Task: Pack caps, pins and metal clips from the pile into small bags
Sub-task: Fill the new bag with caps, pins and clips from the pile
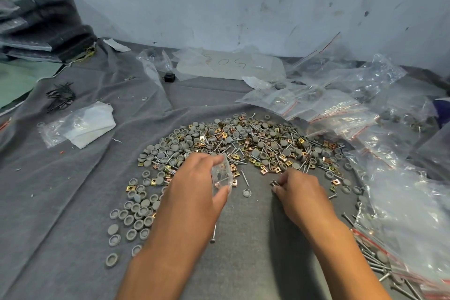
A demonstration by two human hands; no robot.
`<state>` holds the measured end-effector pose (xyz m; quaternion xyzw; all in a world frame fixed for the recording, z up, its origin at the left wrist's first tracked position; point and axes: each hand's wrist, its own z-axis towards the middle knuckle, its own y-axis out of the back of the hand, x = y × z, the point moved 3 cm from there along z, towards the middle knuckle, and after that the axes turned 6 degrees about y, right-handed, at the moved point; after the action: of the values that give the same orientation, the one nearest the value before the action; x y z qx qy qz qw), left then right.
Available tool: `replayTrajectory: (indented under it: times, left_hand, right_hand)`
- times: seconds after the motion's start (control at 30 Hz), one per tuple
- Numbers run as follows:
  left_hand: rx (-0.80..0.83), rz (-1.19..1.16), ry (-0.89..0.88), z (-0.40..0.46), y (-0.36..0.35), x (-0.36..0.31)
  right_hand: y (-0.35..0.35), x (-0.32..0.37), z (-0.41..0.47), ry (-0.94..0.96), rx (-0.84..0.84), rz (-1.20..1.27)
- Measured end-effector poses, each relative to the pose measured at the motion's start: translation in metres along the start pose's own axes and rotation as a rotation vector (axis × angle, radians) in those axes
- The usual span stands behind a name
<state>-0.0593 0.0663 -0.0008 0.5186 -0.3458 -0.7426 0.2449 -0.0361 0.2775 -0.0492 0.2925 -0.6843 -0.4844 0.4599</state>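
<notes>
Nearest: left hand (pixel 194 185) gripping a small clear bag (pixel 221 176), right hand (pixel 298 192) pinching pins (pixel 275 183) off the grey cloth (pixel 60 190). Beyond: mixed pile (pixel 243 143) of caps, pins, clips; filled bags (pixel 328 107) farther right. Step: gathering pins; next, likely dropping them into the bag's mouth.

Bare grey cloth (pixel 255 226) lies open between the two forearms — a clear lane from six o'clock toward the centre. At twelve the pile (pixel 243 143) blocks it, curving round to nine in loose caps (pixel 131 214). From one to five o'clock the bags (pixel 353 114) crowd the edge, with pins (pixel 379 265) spilling out beneath — tight there. One lone cap (pixel 246 192) sits mid-lane, between the hands.
</notes>
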Motion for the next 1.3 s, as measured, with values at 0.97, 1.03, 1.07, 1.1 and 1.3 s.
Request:
replayTrajectory:
  times: [0.97,1.03,1.07,1.1,1.3]
  left_hand:
    - [-0.008,-0.015,-0.017,0.002,0.0,0.003]
    - [-0.004,-0.017,-0.012,0.001,0.001,0.002]
    - [-0.003,-0.017,-0.01,0.001,0.001,0.002]
    - [-0.002,-0.018,-0.009,0.001,0.002,0.002]
    - [-0.013,-0.008,-0.009,0.002,0.001,0.001]
  right_hand:
    - [0.025,0.037,-0.006,0.454,-0.355,0.583]
    - [0.01,0.022,0.011,0.328,-0.235,0.375]
    - [0.001,0.017,0.016,0.28,-0.162,0.29]
    - [-0.008,0.015,0.019,0.249,-0.103,0.229]
    - [-0.023,0.031,0.02,0.218,-0.182,0.073]
